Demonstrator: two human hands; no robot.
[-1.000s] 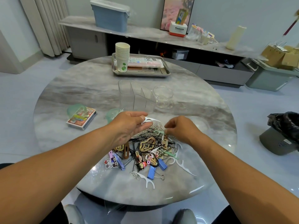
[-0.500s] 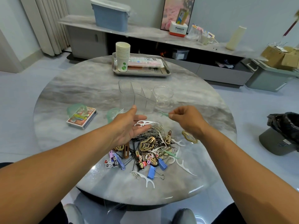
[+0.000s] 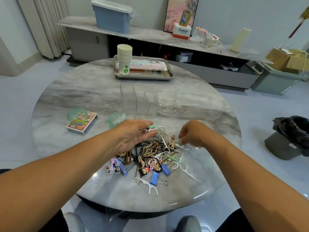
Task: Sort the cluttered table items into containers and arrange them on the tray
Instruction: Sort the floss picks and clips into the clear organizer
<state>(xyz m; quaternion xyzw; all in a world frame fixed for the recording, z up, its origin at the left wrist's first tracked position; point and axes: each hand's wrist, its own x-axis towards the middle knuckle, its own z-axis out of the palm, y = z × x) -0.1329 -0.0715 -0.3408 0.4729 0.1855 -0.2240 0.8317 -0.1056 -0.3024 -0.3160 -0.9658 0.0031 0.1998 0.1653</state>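
Two bare hands worked over a heap of small clutter (image 3: 150, 156) at the near edge of a round marble table (image 3: 83, 97). The left hand (image 3: 132, 136) lay palm up with its fingers nearly straight, and a few floss picks (image 3: 153, 128), white and pale green, rested across the fingertips. The right hand (image 3: 192, 133) hung just beside the heap with its fingers curled down toward a white floss pick (image 3: 183, 146); whether it actually pinched the pick could not be told. Hair clips, pins, blue binder clips (image 3: 156, 175) and more picks made up the heap. Beyond it stood a clear divided holder (image 3: 138, 99) and a clear jar (image 3: 166, 99), close together. A metal tray (image 3: 169, 76) sat at the far side of the table, carrying a stack of paper cups (image 3: 124, 59) and some flat packets (image 3: 147, 64).
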